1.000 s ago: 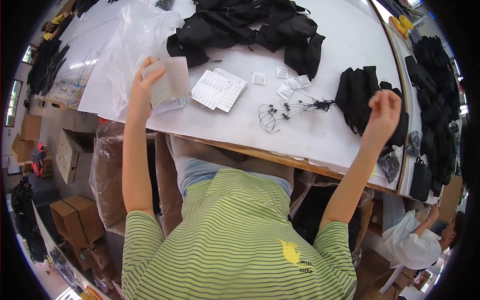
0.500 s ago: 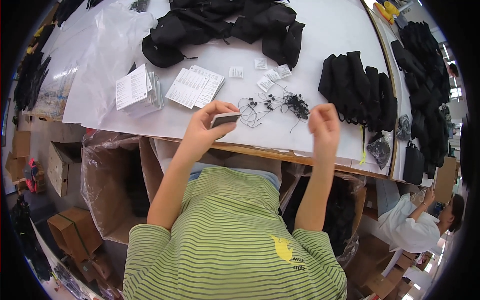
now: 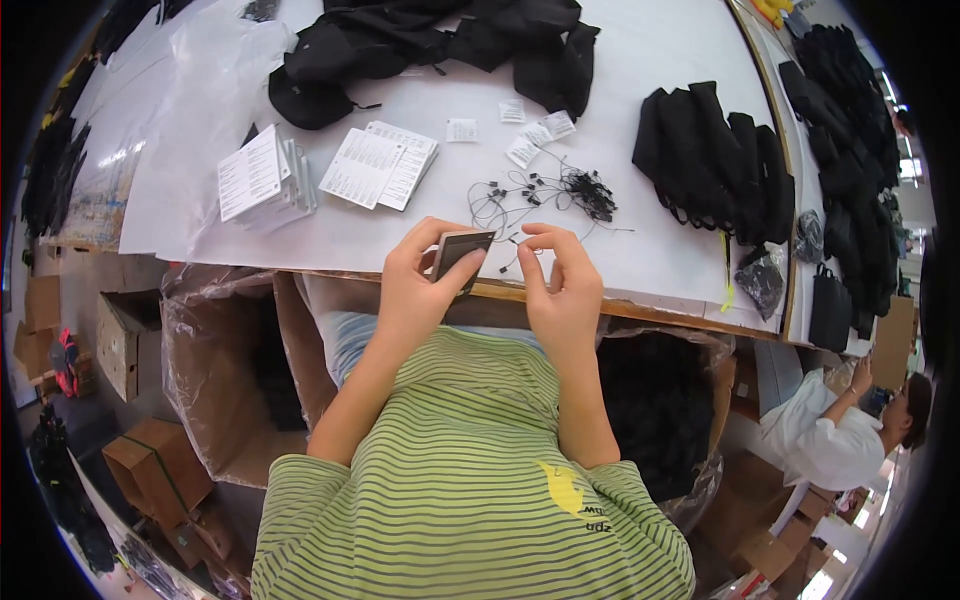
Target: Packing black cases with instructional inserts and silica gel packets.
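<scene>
Hands at table edge, left pinching dark card upright, long axis vertical

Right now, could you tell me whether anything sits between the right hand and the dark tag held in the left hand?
Nothing visible does: the right hand is beside the dark tag pinched in the left hand, with only a thin string between them.
</scene>
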`<state>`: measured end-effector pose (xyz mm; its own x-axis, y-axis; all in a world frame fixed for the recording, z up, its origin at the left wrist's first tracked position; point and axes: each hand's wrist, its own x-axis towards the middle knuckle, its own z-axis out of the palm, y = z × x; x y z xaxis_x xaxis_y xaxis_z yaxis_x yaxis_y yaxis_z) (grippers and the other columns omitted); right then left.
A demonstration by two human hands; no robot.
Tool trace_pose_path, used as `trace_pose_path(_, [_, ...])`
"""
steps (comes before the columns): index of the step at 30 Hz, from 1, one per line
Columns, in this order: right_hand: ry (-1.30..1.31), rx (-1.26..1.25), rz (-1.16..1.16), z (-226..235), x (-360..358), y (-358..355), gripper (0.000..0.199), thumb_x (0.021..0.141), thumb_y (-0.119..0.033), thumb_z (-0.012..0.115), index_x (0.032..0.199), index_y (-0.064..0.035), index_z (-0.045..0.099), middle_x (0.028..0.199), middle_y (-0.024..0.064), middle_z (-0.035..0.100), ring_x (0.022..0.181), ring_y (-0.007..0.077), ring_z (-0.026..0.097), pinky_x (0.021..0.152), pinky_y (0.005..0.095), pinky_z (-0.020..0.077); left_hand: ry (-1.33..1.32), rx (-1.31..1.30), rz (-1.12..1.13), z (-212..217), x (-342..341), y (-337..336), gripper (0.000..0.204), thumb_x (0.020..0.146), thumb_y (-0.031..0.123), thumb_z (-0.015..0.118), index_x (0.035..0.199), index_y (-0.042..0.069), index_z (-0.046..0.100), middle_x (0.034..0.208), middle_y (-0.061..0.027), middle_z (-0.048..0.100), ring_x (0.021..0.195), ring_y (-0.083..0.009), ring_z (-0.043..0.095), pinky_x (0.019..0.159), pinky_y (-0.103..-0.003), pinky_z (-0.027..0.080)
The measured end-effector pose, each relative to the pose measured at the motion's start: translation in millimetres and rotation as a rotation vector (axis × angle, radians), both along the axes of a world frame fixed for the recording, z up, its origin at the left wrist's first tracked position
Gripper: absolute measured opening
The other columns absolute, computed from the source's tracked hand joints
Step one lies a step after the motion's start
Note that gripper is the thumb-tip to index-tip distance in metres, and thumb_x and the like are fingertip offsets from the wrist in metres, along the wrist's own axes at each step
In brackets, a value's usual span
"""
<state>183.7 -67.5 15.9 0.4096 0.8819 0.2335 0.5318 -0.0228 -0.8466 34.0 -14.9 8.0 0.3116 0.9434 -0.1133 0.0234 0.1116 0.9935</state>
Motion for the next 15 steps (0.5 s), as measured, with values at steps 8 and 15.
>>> trace_pose_path(8, [0.464,-0.08,0.093,-9,-8,-2,0.008,0.086,-0.005,0.061,0.083,-0.002,0.054,0.058,-0.0013,0.034,0.053,0.0061,0.03,0.048,0.0232,0.0255,-0.02,0.014,-0.031,-4,6,-3,0.016,0.081,0.006,0.069,0.094,0.0,0.063,0.089,-0.0015,0.058,0.078,-0.0089,0.058,0.067,-0.023,0.048])
trace_pose_path(15, [0.233,-0.032,-0.038,-2,-6,-5,0.009,0.079,-0.01,0.07,0.084,-0.0044,0.064,0.053,-0.0028,0.031,0.048,0.0057,0.026,0.045,0.0241,0.0213,0.014,0.086,-0.001,-6,10,-10,0.018,0.081,0.003,0.069,0.096,0.0,0.06,0.088,-0.0023,0.061,0.08,-0.0079,0.058,0.07,-0.021,0.048])
